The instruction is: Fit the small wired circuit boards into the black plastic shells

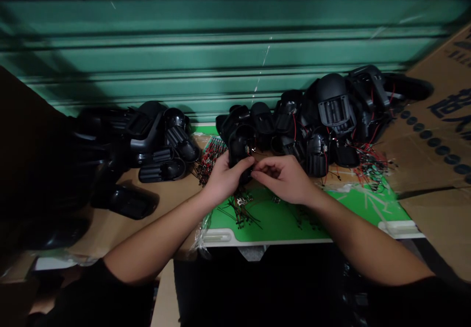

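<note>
My left hand (227,177) is closed around a black plastic housing (240,143), a rounded hollow shell tilted up over the green board (272,224). At the shell's right edge, my right hand (283,176) pinches with thumb and forefinger; whatever is between the fingertips is too small to make out. Red and black wires (210,160) with small ends lie bunched just left of my left hand. Below the hands, black wires with small metal parts (241,202) are spread on the board.
Black housings (178,140) lie in a heap on cardboard at the left. More housings (334,103), some with red wires, are piled at the back right. Another wire bundle (371,165) lies there. A cardboard box (437,121) stands at the right, a green ribbed wall (165,52) behind.
</note>
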{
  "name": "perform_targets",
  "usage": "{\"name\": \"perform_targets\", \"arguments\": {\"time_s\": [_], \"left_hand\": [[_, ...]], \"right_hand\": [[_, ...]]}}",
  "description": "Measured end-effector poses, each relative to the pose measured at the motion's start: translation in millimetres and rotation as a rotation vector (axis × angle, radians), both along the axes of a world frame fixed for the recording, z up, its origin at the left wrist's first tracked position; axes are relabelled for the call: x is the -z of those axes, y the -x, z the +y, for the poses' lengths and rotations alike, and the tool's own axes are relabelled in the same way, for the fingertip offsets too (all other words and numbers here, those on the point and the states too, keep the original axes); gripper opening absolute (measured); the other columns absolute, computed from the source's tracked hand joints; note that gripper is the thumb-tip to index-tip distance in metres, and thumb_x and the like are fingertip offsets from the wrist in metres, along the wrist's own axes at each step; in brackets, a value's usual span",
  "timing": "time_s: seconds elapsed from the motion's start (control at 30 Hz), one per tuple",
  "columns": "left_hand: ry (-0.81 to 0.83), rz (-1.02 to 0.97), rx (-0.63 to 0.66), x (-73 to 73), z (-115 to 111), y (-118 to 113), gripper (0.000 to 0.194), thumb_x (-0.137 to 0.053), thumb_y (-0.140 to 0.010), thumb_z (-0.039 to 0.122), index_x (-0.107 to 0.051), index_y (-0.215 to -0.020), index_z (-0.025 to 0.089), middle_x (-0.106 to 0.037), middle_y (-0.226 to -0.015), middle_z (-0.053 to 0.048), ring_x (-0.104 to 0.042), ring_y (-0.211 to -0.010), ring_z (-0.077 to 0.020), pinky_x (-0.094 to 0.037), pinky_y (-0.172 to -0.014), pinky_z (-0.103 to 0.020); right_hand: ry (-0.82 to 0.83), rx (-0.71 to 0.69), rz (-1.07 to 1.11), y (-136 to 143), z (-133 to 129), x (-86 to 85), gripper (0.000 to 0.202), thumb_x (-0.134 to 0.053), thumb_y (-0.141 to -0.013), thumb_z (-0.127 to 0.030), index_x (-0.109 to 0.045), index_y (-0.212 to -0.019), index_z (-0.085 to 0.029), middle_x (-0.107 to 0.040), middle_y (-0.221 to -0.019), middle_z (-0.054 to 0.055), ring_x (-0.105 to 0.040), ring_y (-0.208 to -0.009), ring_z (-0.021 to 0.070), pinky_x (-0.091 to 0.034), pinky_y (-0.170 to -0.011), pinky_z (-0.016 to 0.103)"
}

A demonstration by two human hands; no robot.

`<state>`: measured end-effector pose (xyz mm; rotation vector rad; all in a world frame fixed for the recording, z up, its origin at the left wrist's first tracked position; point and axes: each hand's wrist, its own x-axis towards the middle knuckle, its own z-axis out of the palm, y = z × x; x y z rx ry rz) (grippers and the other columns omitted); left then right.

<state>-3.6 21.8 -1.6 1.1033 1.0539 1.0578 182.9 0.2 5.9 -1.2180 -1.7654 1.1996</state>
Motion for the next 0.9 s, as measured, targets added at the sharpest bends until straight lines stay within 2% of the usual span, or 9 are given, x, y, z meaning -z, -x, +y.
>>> {"name": "perform_targets", "arguments": {"time_s": [0.1,0.2,0.3,0.47,0.57,0.9], "left_hand": [[0.011,0.002,-0.002,-1.5,-1,-1,0.029,-0.083,-0.077,0.039,-0.068,-0.084,0.015,-0.063,-0.075,0.001,-0.055,-0.070,-0.0122,-0.043,-0.064,-0.025],[0.098,-0.086,-0.011,-4.6,-3,-1,0.035,-0.081,-0.078,0.045,-0.067,-0.089,0.015,-0.063,-0.073,0.002,-0.058,-0.065,-0.0124,-0.045,-0.061,-0.025],[0.204,-0.184,0.036,-6.3,-6,0,0.037,-0.076,-0.079,0.048,-0.066,-0.091,0.015,-0.067,-0.071,0.001,-0.064,-0.059,-0.0159,-0.049,-0.057,-0.027],[0.197,-0.236,0.181,-5.0,-8,-1,0.028,-0.075,-0.067,0.022,-0.065,-0.092,0.015,-0.071,-0.071,0.001,-0.069,-0.058,-0.0173,-0.055,-0.061,-0.029],[0.174,-0.230,0.219,-3.9,-9,-2,0.028,-0.077,-0.067,0.019,-0.065,-0.092,0.015,-0.071,-0.071,0.001,-0.069,-0.058,-0.0157,-0.054,-0.061,-0.028],[0.160,-0.228,0.282,-3.3,-11,-3,0.026,-0.078,-0.077,0.028,-0.063,-0.094,0.015,-0.071,-0.065,-0.002,-0.069,-0.059,-0.0171,-0.052,-0.061,-0.028]], "right_hand": [[0.046,-0.023,0.036,-1,2,1.5,0.017,-0.074,-0.092,-0.035,-0.078,-0.087,-0.019,-0.070,-0.073,0.001,-0.058,-0.061,0.0131,-0.043,-0.056,0.027],[0.030,-0.019,0.104,-3,3,-3.1,0.017,-0.074,-0.093,-0.034,-0.076,-0.087,-0.018,-0.072,-0.075,0.002,-0.061,-0.063,0.0133,-0.046,-0.058,0.027],[-0.076,0.051,0.197,-4,1,-6.4,0.016,-0.073,-0.096,-0.034,-0.075,-0.092,-0.019,-0.074,-0.080,0.003,-0.066,-0.068,0.0146,-0.051,-0.061,0.027],[-0.376,0.158,0.091,-1,2,-1.6,0.010,-0.072,-0.099,-0.029,-0.076,-0.096,-0.020,-0.067,-0.080,0.002,-0.064,-0.067,0.0141,-0.049,-0.058,0.028],[-0.496,0.161,0.039,2,3,1.3,0.007,-0.070,-0.099,-0.025,-0.076,-0.098,-0.021,-0.061,-0.075,-0.001,-0.060,-0.063,0.0123,-0.046,-0.055,0.026],[-0.588,0.173,0.035,6,2,6.2,0.007,-0.069,-0.099,-0.019,-0.076,-0.100,-0.021,-0.060,-0.076,-0.002,-0.057,-0.057,0.0096,-0.045,-0.050,0.024]]}}
